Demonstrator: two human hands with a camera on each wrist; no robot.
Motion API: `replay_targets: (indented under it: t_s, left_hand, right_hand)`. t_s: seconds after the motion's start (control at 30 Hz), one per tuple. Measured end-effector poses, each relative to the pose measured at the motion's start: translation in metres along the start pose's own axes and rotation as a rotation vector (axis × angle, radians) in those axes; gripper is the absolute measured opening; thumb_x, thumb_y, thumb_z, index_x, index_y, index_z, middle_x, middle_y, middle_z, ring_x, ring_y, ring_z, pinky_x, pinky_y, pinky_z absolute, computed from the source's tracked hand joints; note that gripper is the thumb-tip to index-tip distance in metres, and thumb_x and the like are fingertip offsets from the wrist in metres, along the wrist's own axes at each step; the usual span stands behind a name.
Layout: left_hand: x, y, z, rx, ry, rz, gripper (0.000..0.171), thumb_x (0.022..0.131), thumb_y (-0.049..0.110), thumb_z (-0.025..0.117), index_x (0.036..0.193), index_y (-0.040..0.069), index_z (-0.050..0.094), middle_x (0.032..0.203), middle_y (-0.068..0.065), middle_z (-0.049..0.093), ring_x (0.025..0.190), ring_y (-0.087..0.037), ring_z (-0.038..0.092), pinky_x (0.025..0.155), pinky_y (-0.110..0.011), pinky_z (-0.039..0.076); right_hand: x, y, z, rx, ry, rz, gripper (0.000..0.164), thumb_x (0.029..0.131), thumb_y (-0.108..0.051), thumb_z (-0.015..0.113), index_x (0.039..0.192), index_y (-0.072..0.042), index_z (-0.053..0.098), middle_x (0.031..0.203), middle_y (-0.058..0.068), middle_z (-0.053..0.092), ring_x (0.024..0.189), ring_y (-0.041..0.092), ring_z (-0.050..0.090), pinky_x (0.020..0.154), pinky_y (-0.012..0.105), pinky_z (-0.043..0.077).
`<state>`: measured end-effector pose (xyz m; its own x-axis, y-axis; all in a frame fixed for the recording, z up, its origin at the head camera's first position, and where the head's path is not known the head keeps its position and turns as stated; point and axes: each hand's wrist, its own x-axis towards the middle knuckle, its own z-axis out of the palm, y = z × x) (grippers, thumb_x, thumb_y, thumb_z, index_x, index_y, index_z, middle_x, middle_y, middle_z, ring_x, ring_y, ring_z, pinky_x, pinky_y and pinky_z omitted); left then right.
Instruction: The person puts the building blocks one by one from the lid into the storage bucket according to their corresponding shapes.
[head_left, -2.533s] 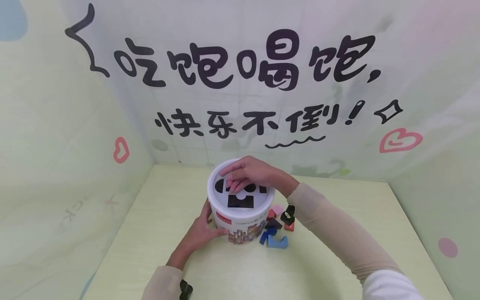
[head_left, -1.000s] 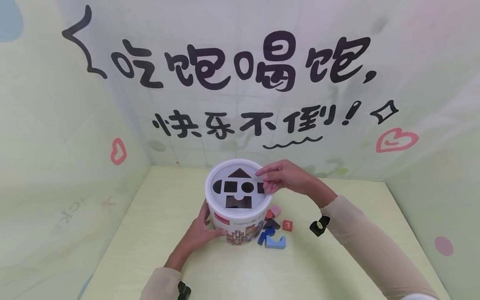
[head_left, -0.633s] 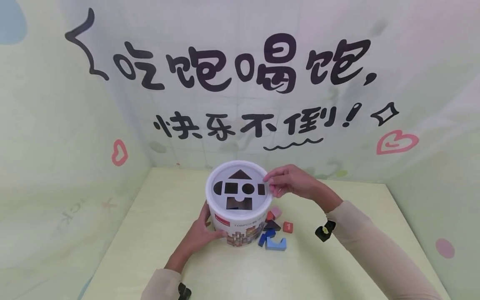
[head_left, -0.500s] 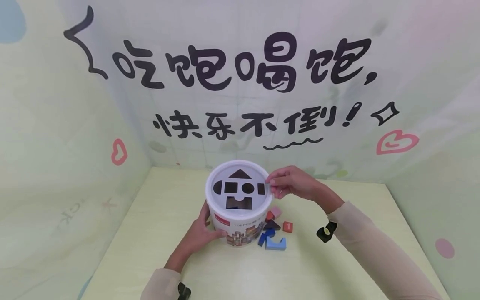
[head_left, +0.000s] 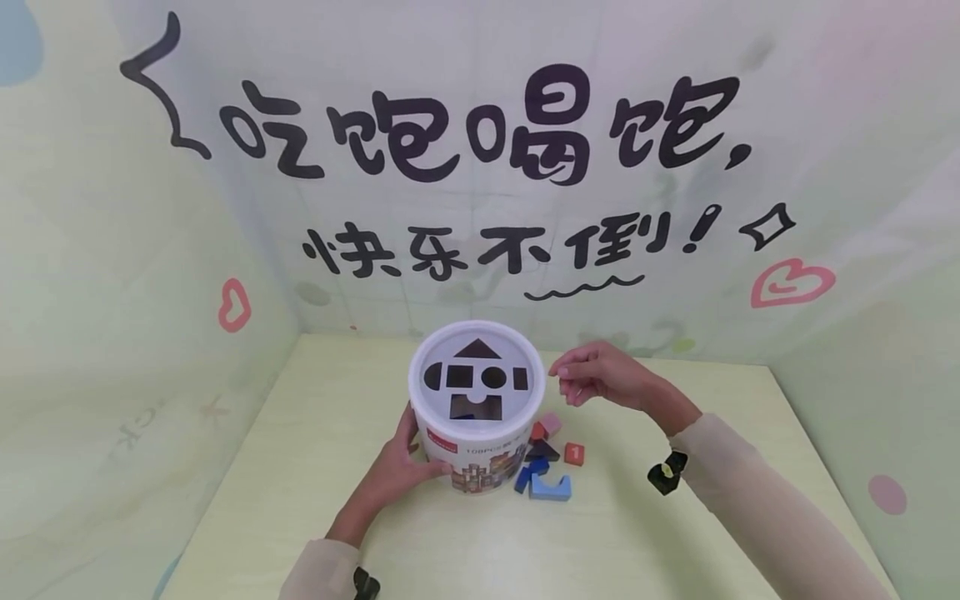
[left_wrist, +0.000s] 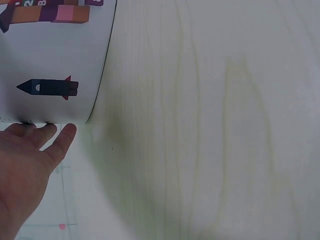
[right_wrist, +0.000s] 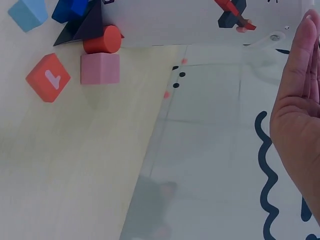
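- One bucket [head_left: 477, 457] stands on the counter [head_left: 480, 554], in the grip of the left hand [head_left: 402, 469].
- That hand is spread: thumb on the bucket's front, fingers round its side, mostly hidden from the head; the left wrist view shows fingertips on the wall, the hand cut off at the frame.
- The right hand [head_left: 600, 373] hangs in the air, just right of the lid [head_left: 435, 402], fingers loosely bent and close together; whether thumb and fingertip meet, I cannot tell. Its wrist view crops it.
- Through the lid's arch hole, left of the right hand, something bluish shows, hard to make out.
- Below the right hand lie a red cube [head_left: 574, 453], pink block [head_left: 551, 424], dark triangle [head_left: 543, 451] and pale blue arch [head_left: 551, 487].
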<state>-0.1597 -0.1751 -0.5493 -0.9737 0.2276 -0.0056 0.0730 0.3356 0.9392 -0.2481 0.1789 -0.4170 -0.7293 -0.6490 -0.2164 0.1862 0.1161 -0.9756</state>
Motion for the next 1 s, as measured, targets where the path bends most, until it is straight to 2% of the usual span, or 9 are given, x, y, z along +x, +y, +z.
replay_targets:
  t_s: [0.3,0.7,0.83,1.0]
  left_hand:
    - [0.000,-0.003,-0.001,-0.001,0.012,0.014,0.118,0.072,0.036,0.086,0.155,0.037,0.003,0.159,-0.007,0.029,0.145,-0.031,0.027,0.112,-0.056,0.036]
    - [0.000,-0.005,-0.001,-0.024,0.006,0.018,0.118,0.072,0.030,0.087,0.156,0.034,0.004,0.159,-0.008,0.028,0.146,-0.032,0.026,0.112,-0.057,0.035]
    - [0.000,-0.006,-0.001,-0.032,0.004,0.018,0.117,0.073,0.029,0.087,0.156,0.034,0.005,0.159,-0.007,0.028,0.146,-0.031,0.026,0.112,-0.058,0.034]
    - [-0.001,-0.005,0.000,-0.021,0.000,0.012,0.116,0.073,0.034,0.086,0.155,0.037,0.004,0.159,-0.005,0.028,0.146,-0.029,0.026,0.112,-0.056,0.035]
  right_hand:
    - [-0.004,0.020,-0.007,-0.135,0.058,0.109,0.023,0.096,-0.015,0.061,0.109,0.003,0.069,0.079,0.008,0.070,0.066,0.015,0.068,0.068,0.030,0.062]
    - [-0.008,0.053,-0.012,-0.095,-0.003,0.172,0.025,0.094,-0.015,0.063,0.112,0.002,0.069,0.075,0.005,0.070,0.062,0.013,0.067,0.065,0.028,0.061]
    - [-0.011,0.065,-0.013,-0.089,0.002,0.199,0.027,0.093,-0.016,0.064,0.113,0.002,0.069,0.075,0.006,0.071,0.060,0.013,0.067,0.065,0.029,0.061]
    - [-0.014,0.078,-0.017,-0.100,0.015,0.227,0.037,0.093,-0.015,0.064,0.120,0.011,0.061,0.075,0.007,0.071,0.059,0.012,0.066,0.063,0.027,0.061]
